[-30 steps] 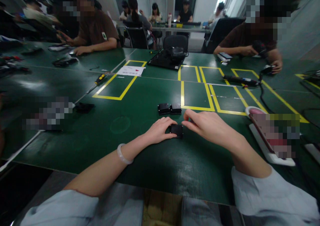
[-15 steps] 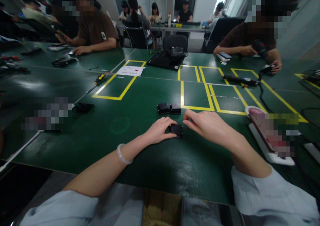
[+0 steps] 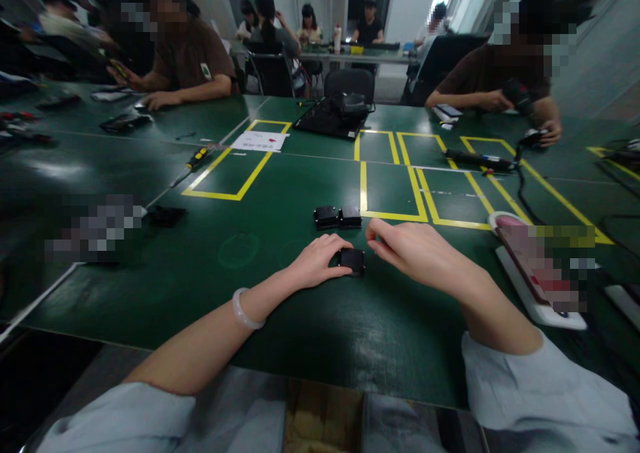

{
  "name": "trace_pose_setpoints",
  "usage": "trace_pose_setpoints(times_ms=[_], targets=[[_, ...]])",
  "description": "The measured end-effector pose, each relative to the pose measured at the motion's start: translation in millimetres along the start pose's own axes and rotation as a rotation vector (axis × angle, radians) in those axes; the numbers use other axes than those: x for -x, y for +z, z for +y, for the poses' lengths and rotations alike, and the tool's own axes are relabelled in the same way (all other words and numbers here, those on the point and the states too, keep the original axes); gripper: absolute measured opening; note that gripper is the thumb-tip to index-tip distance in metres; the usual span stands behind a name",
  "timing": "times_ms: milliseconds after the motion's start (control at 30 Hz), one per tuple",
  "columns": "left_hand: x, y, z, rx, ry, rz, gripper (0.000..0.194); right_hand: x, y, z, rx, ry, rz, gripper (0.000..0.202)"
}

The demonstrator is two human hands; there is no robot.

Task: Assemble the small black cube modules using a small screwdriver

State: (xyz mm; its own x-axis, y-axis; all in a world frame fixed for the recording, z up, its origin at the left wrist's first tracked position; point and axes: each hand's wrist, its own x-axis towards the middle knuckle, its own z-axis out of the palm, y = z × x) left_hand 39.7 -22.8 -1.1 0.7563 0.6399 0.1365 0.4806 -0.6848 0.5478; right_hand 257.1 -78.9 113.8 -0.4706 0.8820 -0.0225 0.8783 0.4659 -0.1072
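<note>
A small black box-like block [image 3: 352, 261] lies on the green table [image 3: 300, 333]. My left hand [image 3: 320, 261] grips its left side, with the thumb along the near edge and the fingers at the far edge. Just right of the block, my right hand [image 3: 413, 246] is curled above the table, thumb and index finger bent toward each other. Whatever its fingers hold, if anything, is hidden. Beyond my hands, two similar black blocks, a left one [image 3: 326, 217] and a right one [image 3: 349, 217], sit side by side.
Right of my arm lies a phone-like pinkish object [image 3: 537, 266] on a white base. A yellow-black screwdriver [image 3: 197, 159] and white paper [image 3: 260, 141] lie left. A black panel [image 3: 320, 121] and a black stick-like tool [image 3: 480, 160] are further back. Two people work across the table.
The view has shifted very slightly. Both hands and the blocks keep their places.
</note>
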Motion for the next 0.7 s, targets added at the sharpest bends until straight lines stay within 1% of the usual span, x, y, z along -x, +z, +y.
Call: trace_pose_setpoints(times_ms=[167, 333, 467, 700], targets=[[-0.3, 0.4, -0.3, -0.002, 0.002, -0.001, 0.039, 1.4, -0.6, -1.3, -0.031, -0.009, 0.014, 0.017], [0.0, 0.7, -0.7, 0.0, 0.003, 0.005, 0.04, 1.0, -0.8, -1.1, -0.026, 0.003, 0.01, 0.023], [-0.2, -0.9, 1.2, 0.002, -0.007, -0.002, 0.038, 0.4, -0.6, -0.2, -0.011, 0.006, -0.008, 0.019], [0.4, 0.7, 0.1, 0.011, -0.001, 0.01, 0.038, 2.0, -2.1, -0.9, -0.039, -0.018, 0.014, 0.014]])
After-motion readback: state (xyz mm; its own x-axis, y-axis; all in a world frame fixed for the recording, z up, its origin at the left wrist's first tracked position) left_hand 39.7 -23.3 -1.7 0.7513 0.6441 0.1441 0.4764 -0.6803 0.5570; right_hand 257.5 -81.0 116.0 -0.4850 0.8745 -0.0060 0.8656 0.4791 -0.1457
